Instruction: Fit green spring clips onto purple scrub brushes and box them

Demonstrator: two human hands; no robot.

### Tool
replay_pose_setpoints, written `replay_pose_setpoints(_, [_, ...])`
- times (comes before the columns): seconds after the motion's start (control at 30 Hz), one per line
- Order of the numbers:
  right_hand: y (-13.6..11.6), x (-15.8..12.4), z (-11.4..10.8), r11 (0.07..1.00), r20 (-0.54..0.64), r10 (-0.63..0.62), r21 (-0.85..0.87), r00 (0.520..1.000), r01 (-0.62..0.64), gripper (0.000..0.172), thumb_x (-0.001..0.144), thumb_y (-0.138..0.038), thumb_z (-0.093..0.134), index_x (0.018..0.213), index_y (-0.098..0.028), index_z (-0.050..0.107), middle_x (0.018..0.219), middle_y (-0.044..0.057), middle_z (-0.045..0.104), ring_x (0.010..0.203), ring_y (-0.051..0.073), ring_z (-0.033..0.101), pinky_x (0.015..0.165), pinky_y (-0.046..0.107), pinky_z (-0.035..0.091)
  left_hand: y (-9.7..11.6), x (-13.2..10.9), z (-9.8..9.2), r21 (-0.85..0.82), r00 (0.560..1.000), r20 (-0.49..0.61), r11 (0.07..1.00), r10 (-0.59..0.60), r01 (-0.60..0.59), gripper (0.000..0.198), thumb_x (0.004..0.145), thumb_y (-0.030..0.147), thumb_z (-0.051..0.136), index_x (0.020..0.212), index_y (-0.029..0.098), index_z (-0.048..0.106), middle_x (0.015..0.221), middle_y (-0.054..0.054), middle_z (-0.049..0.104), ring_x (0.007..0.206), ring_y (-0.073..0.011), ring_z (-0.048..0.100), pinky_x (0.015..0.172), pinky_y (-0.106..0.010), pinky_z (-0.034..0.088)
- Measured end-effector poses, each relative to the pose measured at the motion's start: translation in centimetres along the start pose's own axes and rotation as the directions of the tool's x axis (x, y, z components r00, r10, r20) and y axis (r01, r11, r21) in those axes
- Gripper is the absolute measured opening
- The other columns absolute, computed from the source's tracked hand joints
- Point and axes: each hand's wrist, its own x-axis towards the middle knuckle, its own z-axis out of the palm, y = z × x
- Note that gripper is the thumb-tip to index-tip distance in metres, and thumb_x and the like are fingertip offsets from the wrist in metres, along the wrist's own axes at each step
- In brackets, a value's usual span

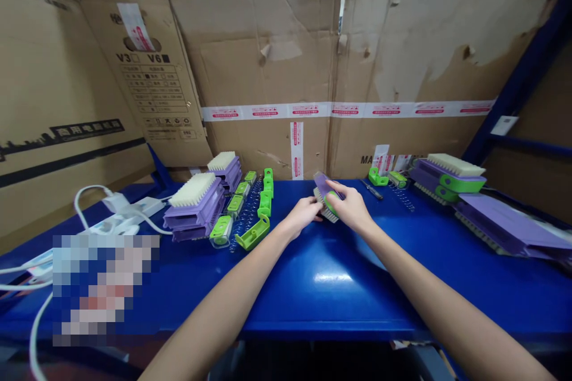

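Both my hands meet over the blue table (330, 286) on one purple brush (322, 184) with white bristles and a green part. My left hand (304, 213) grips its near left side with curled fingers. My right hand (351, 205) is closed over its right end, covering most of the green piece. The brush is tilted, held just above the table top.
Stacks of purple brushes (196, 205) stand at the left, with green clips (252, 233) and metal springs beside them. More purple brushes (449, 175) and purple bodies (500, 223) lie at the right. White power strip and cables (129, 208) sit far left. Cardboard boxes (286, 71) wall the back.
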Motion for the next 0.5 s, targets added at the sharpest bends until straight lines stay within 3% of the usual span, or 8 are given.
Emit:
replay_pose_setpoints(0.07, [-0.2, -0.2, -0.1, 0.983, -0.033, -0.054, -0.176, 0.998, 0.047, 0.045, 0.070, -0.023, 0.061, 0.114, -0.027, 0.067, 0.128, 0.003, 0.059, 0.120, 0.030, 0.048, 0.106, 0.043, 0.034, -0.3, 0.3, 0.1, 0.159, 0.999, 0.001, 0.986, 0.053, -0.053, 0.018, 0.081, 0.014, 0.050, 0.092, 0.012, 0.065, 0.079, -0.006, 0.067, 0.070, -0.0133, 0.062, 0.067, -0.025, 0.053])
replay_pose_setpoints(0.17, [-0.2, -0.4, -0.5, 0.869, 0.079, -0.156, -0.462, 0.985, 0.175, 0.047, 0.071, -0.023, 0.060, 0.118, -0.030, 0.064, 0.129, 0.004, 0.057, 0.119, 0.031, 0.046, 0.096, 0.044, 0.041, -0.3, 0.2, 0.2, 0.448, 0.987, 0.010, 0.882, 0.158, -0.145, 0.022, 0.079, 0.011, 0.048, 0.092, 0.014, 0.066, 0.076, -0.005, 0.067, 0.071, -0.0161, 0.062, 0.072, -0.029, 0.053])
replay_pose_setpoints(0.27, [-0.3, -0.4, -1.0, 0.727, 0.239, -0.199, -0.614, 0.950, 0.307, 0.046, 0.073, -0.023, 0.057, 0.118, -0.027, 0.063, 0.129, 0.007, 0.057, 0.119, 0.032, 0.045, 0.091, 0.045, 0.043, -0.1, -0.6, 0.2, 0.761, 0.954, 0.042, 0.609, 0.295, -0.222, 0.027, 0.080, 0.011, 0.045, 0.098, 0.017, 0.064, 0.090, -0.010, 0.068, 0.085, -0.0231, 0.064, 0.082, -0.036, 0.050])
replay_pose_setpoints(0.33, [-0.7, -0.3, -1.5, 0.692, 0.276, -0.226, -0.630, 0.934, 0.353, 0.042, 0.076, -0.026, 0.058, 0.118, -0.024, 0.063, 0.129, 0.009, 0.057, 0.116, 0.032, 0.048, 0.093, 0.047, 0.042, 0.1, -1.2, 0.1, 0.885, 0.940, 0.091, 0.405, 0.328, -0.227, 0.029, 0.083, 0.014, 0.042, 0.104, 0.017, 0.061, 0.099, -0.013, 0.066, 0.092, -0.0269, 0.063, 0.084, -0.041, 0.049])
replay_pose_setpoints(0.4, [-1.6, -0.2, -2.4, 0.695, 0.223, -0.295, -0.617, 0.929, 0.368, 0.039, 0.079, -0.033, 0.057, 0.116, -0.022, 0.064, 0.126, 0.011, 0.058, 0.114, 0.031, 0.051, 0.096, 0.047, 0.040, 0.1, -1.5, 0.0, 0.938, 0.939, 0.132, 0.267, 0.318, -0.222, 0.030, 0.085, 0.017, 0.040, 0.109, 0.016, 0.058, 0.102, -0.014, 0.065, 0.095, -0.0278, 0.062, 0.084, -0.041, 0.049])
replay_pose_setpoints(0.5, [-3.2, -0.7, -5.4, 0.719, 0.022, -0.440, -0.590, 0.898, 0.367, 0.040, 0.084, -0.040, 0.051, 0.114, -0.018, 0.065, 0.120, 0.012, 0.062, 0.113, 0.026, 0.055, 0.099, 0.041, 0.040, 0.1, -1.8, 0.0, 0.959, 0.939, 0.140, 0.193, 0.315, -0.208, 0.040, 0.086, 0.018, 0.038, 0.125, 0.016, 0.048, 0.105, -0.014, 0.063, 0.098, -0.0266, 0.059, 0.086, -0.039, 0.048])
